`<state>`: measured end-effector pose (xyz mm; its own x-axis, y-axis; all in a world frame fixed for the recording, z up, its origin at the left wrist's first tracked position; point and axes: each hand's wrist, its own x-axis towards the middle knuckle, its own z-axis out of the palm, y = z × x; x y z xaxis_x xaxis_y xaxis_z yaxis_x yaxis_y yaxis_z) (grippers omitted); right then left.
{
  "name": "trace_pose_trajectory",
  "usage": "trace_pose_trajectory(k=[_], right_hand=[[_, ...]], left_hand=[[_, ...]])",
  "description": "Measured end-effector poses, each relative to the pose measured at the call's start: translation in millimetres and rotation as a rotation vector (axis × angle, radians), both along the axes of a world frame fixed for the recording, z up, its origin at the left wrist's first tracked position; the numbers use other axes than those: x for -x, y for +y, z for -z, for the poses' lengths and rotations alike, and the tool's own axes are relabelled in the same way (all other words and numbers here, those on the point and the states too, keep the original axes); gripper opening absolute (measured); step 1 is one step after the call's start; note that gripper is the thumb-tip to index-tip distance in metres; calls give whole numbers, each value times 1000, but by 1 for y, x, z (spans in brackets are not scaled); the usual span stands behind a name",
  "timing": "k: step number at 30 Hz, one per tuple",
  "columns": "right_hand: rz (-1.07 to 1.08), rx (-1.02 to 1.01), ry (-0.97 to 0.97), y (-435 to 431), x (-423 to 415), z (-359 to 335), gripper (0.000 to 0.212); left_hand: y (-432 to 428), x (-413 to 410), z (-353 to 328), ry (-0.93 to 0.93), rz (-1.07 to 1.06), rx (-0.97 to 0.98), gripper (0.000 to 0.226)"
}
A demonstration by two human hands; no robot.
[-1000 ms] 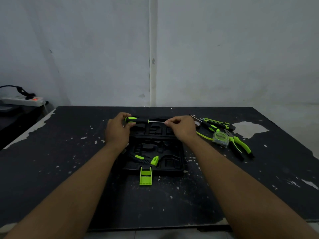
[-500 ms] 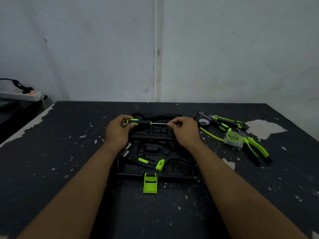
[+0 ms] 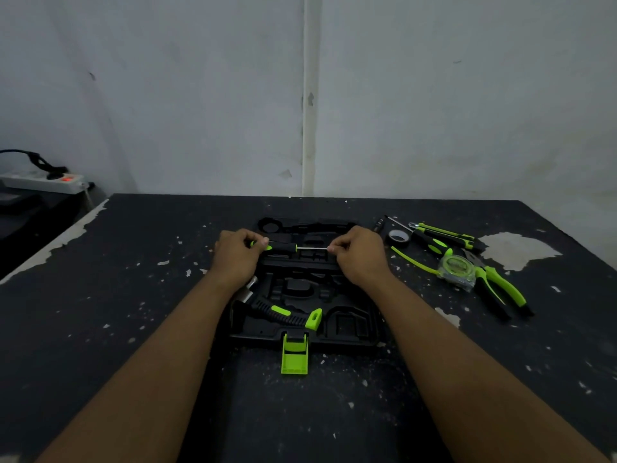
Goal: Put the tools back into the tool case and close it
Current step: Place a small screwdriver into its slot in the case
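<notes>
A black tool case (image 3: 347,329) lies open on the dark table, its green latch (image 3: 294,354) hanging over the near edge. A hammer (image 3: 283,314) with a black and green handle rests in the case's front slot. Over the far half of the case I hold a green and black screwdriver (image 3: 287,247) level: my left hand (image 3: 235,257) grips the handle and my right hand (image 3: 359,253) pinches the metal tip. To the right of the case lie a tape measure (image 3: 456,267), green pliers (image 3: 499,290), a black tape roll (image 3: 398,237) and more screwdrivers (image 3: 440,233).
The table (image 3: 100,312) is black with chipped white patches and meets a white wall at the back. A white power strip (image 3: 43,182) with a lit red switch sits on a low surface to the far left.
The screwdriver, held by both hands, has come down slightly toward the case's far half. The view has tilted so the table shows more fully.
</notes>
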<state>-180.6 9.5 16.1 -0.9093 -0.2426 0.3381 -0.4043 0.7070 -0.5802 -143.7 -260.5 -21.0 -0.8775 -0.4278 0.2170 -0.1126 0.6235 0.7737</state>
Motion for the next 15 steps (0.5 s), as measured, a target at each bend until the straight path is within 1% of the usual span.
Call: trace_pose_trajectory(k=[2, 5, 7, 11, 15], right_hand=[[1, 5, -19, -1, 1, 0, 12], [9, 8, -43, -3, 2, 2, 18], [18, 11, -65, -4, 3, 2, 21], [23, 8, -66, -4, 1, 1, 13], [26, 36, -37, -3, 1, 1, 6]], left_hand=[[2, -3, -3, 18, 15, -23, 23], [6, -10, -11, 26, 35, -32, 8], [9, -13, -14, 41, 32, -65, 10], [15, -17, -16, 61, -1, -128, 12], [17, -21, -21, 110, 21, -117, 1]])
